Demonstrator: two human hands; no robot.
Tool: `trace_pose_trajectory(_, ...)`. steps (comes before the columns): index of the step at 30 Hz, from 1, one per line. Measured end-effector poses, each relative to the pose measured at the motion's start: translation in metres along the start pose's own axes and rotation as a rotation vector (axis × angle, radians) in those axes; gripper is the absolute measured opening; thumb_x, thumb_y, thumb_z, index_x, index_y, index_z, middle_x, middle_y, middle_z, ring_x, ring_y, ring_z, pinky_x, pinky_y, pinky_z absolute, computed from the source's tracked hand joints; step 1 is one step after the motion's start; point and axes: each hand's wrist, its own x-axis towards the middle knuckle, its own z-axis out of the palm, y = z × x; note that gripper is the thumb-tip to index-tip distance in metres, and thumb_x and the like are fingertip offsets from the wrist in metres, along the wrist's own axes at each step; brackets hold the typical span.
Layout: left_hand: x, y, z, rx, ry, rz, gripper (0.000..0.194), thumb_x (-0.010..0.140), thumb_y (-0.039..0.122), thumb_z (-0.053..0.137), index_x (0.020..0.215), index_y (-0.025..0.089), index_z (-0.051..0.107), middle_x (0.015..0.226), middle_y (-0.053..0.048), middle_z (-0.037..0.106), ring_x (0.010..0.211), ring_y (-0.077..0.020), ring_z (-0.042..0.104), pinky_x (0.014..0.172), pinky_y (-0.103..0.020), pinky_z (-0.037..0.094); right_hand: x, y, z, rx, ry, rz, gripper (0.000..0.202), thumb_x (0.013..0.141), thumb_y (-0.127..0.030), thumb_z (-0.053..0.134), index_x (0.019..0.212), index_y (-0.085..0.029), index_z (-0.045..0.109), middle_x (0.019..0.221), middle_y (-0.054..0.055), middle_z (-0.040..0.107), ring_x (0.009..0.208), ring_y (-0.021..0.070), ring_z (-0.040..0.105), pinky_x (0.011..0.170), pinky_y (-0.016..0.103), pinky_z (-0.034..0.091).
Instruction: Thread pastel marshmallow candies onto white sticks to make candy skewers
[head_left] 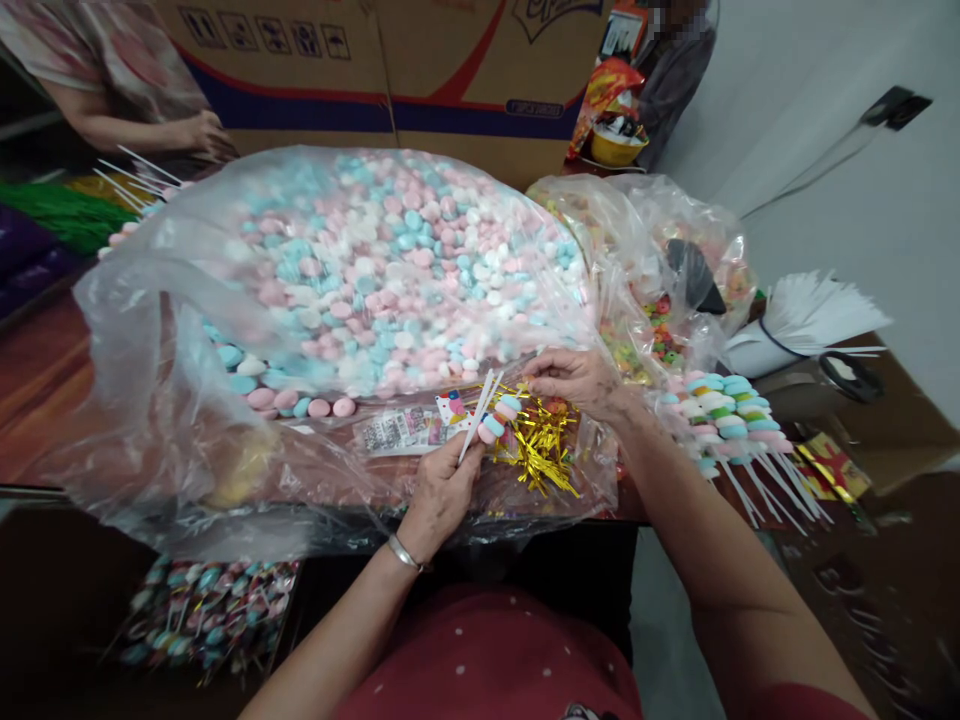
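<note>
My left hand (444,492), with a silver bracelet at the wrist, is closed around a few thin white sticks (478,415) that point up and away. Right beside its fingertips is a short stack of pink, blue and white marshmallows (496,422); whether a held stick runs through it I cannot tell. My right hand (576,382) is over a pile of gold foil twist ties (546,448), thumb and fingers pinched together. What lies between those fingertips is too small to make out. Printed plastic wrappers (409,428) lie flat left of the sticks.
A large clear bag of marshmallows (360,270) fills the table. Finished marshmallow skewers (724,420) lie at right, near a container of white sticks (810,310) and bags of colourful candies (652,290). A box of skewers (210,615) stands below left. Two people are across the table.
</note>
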Motion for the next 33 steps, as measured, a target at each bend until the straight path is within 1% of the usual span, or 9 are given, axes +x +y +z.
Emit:
trace_pose_trajectory(4, 0.000, 0.000, 0.000, -0.007, -0.010, -0.004, 0.032, 0.087, 0.040, 0.051, 0.076, 0.015, 0.068, 0.056, 0.004, 0.045, 0.053, -0.0105, 0.039, 0.051, -0.022, 0.031, -0.001, 0.001, 0.001, -0.026, 0.017, -0.004, 0.019, 0.070, -0.030, 0.078, 0.083, -0.017, 0.075, 0.079, 0.000, 0.066, 0.067, 0.0078, 0.056, 0.058, 0.020, 0.045)
trace_pose_trajectory(8, 0.000, 0.002, -0.001, -0.012, -0.005, -0.021, 0.033, 0.087, 0.041, 0.051, 0.077, 0.015, 0.069, 0.056, 0.004, 0.044, 0.053, -0.0106, 0.038, 0.052, -0.022, 0.031, -0.002, -0.001, 0.003, 0.049, 0.004, 0.031, 0.018, 0.070, -0.029, 0.077, 0.084, -0.017, 0.074, 0.076, -0.001, 0.067, 0.063, 0.0075, 0.057, 0.055, 0.020, 0.046)
trace_pose_trajectory(11, 0.000, 0.004, -0.001, -0.013, 0.005, -0.018, 0.033, 0.087, 0.041, 0.052, 0.077, 0.015, 0.070, 0.056, 0.004, 0.044, 0.053, -0.0106, 0.038, 0.052, -0.022, 0.032, -0.003, -0.004, 0.007, 0.077, -0.018, 0.028, 0.016, 0.070, -0.028, 0.076, 0.082, -0.018, 0.074, 0.074, -0.001, 0.068, 0.063, 0.0079, 0.058, 0.057, 0.021, 0.049)
trace_pose_trajectory(15, 0.000, 0.002, 0.000, -0.018, 0.003, -0.013, 0.035, 0.087, 0.043, 0.052, 0.081, 0.015, 0.072, 0.055, 0.004, 0.043, 0.052, -0.0109, 0.038, 0.050, -0.022, 0.031, -0.006, -0.008, 0.009, 0.054, -0.030, 0.009, 0.014, 0.069, -0.025, 0.077, 0.079, -0.017, 0.072, 0.074, -0.001, 0.069, 0.063, 0.0084, 0.060, 0.058, 0.022, 0.051)
trace_pose_trajectory(20, 0.000, -0.008, 0.000, -0.002, -0.003, 0.023, 0.033, 0.087, 0.042, 0.053, 0.083, 0.015, 0.073, 0.056, 0.004, 0.043, 0.054, -0.0111, 0.037, 0.052, -0.022, 0.031, -0.009, -0.006, 0.009, 0.210, -0.120, 0.077, 0.018, 0.069, -0.027, 0.080, 0.078, -0.017, 0.070, 0.066, -0.002, 0.067, 0.054, 0.0078, 0.059, 0.051, 0.020, 0.049)
trace_pose_trajectory(22, -0.001, -0.011, 0.000, 0.002, -0.007, 0.025, 0.032, 0.087, 0.041, 0.054, 0.086, 0.016, 0.074, 0.057, 0.004, 0.042, 0.055, -0.0110, 0.037, 0.053, -0.023, 0.031, -0.011, -0.003, 0.011, 0.267, -0.124, 0.089, 0.020, 0.068, -0.029, 0.081, 0.077, -0.016, 0.069, 0.064, -0.002, 0.067, 0.053, 0.0080, 0.060, 0.050, 0.020, 0.049)
trace_pose_trajectory(29, -0.001, -0.015, -0.001, -0.013, 0.000, 0.044, 0.031, 0.087, 0.039, 0.055, 0.087, 0.015, 0.075, 0.058, 0.004, 0.044, 0.055, -0.0111, 0.038, 0.053, -0.023, 0.033, -0.015, 0.004, 0.024, 0.407, -0.039, 0.111, 0.026, 0.066, -0.034, 0.084, 0.077, -0.016, 0.068, 0.063, -0.001, 0.067, 0.049, 0.0085, 0.060, 0.046, 0.020, 0.050)
trace_pose_trajectory(33, -0.002, -0.013, -0.001, -0.043, 0.022, 0.014, 0.033, 0.087, 0.041, 0.056, 0.098, 0.016, 0.075, 0.057, 0.003, 0.046, 0.053, -0.0109, 0.039, 0.051, -0.022, 0.034, -0.017, 0.002, 0.034, 0.468, 0.050, 0.105, 0.028, 0.063, -0.036, 0.086, 0.074, -0.017, 0.069, 0.058, -0.003, 0.065, 0.046, 0.0083, 0.057, 0.042, 0.020, 0.046)
